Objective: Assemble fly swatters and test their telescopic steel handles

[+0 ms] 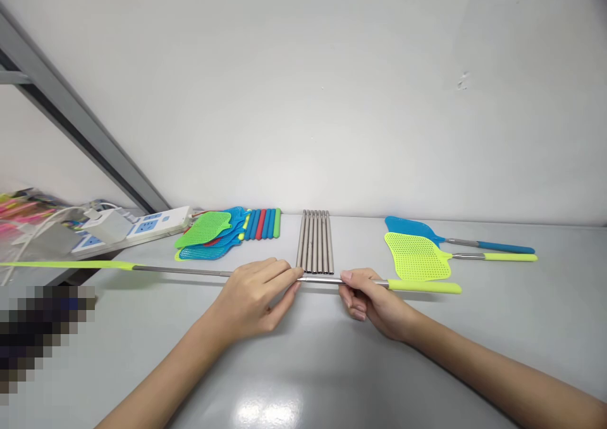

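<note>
The extended telescopic fly swatter (322, 279) is stretching left to right over the grey table (379, 372), near the steel tubes (315, 242), its yellow-green head (66, 265) pointing left, its handle (424, 286) right. The left hand (258, 293) is gripping mid-shaft, fingers narrow; the right hand (372, 297) is pinching the shaft beside the handle.

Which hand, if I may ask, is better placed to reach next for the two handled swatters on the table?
Probably the right hand: it is nearer the blue swatter and yellow swatter, though it holds the extended swatter; the left hand holds it farther away.
</note>
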`<state>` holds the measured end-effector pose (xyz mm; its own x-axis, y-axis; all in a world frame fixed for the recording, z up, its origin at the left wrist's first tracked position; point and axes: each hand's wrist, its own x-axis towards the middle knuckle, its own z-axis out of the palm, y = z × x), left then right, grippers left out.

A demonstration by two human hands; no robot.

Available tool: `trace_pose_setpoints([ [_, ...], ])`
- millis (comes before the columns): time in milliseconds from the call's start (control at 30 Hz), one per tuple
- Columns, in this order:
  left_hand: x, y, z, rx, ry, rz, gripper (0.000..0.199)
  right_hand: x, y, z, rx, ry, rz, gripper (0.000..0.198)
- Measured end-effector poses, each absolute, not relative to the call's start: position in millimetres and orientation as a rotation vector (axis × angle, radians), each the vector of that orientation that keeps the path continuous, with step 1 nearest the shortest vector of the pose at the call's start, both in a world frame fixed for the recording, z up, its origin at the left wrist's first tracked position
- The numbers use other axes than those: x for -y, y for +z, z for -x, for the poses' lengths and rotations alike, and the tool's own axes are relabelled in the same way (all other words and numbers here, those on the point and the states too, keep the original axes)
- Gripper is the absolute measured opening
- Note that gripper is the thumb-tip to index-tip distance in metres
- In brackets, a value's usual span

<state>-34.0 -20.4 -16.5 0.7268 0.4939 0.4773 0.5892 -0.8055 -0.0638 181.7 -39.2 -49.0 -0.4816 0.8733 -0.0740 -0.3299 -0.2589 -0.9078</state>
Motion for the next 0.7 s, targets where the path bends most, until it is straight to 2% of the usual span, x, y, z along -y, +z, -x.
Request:
trace_pose_setpoints([
  [233,25,-15,34,0.748,-0.882,2.563,0.035,37,-49,-187,0.947,1.941,0.724,0.04],
  [400,37,-10,26,0.61,-1.023,2.448,0.027,37,-49,-187,0.884,1.959,0.716,0.042],
  [500,43,-11,16,0.502,-0.906,2.762,0.023,36,-48,-186,0.901,1.947,0.714,0.042],
  [600,45,-16,9,0.489,-0.611,3.093,0.041,35,-48,-186,0.864,1.944,0.694,0.042],
  [700,41,-22,9,0.728,-0.456,3.147,0.051,35,-48,-186,0.83,1.95,0.669,0.04],
])
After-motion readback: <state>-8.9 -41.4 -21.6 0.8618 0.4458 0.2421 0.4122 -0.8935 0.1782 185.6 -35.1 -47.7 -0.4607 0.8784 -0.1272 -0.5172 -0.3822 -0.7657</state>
